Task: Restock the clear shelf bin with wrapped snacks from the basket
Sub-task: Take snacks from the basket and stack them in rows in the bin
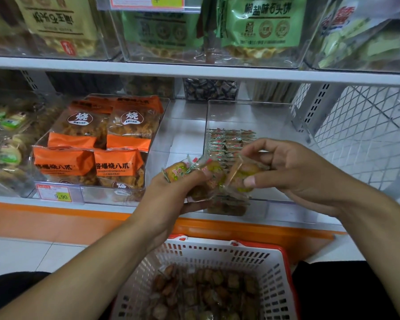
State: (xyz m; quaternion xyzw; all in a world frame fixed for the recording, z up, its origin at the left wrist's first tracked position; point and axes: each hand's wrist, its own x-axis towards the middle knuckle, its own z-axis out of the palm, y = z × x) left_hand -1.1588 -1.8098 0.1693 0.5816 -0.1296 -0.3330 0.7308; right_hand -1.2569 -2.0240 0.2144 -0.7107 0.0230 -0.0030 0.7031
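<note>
My left hand grips a bunch of clear-wrapped brown snacks in front of the shelf. My right hand pinches one wrapped snack at the right edge of that bunch. Both hands hover at the front wall of the clear shelf bin, which holds rows of the same wrapped snacks on its left side. Below, between my arms, the white basket with red trim holds several more wrapped snacks.
A clear bin of orange-packaged snacks stands left of the target bin, with a price tag at the shelf edge. The upper shelf carries bins of green and tan packets. A white mesh panel closes the right side.
</note>
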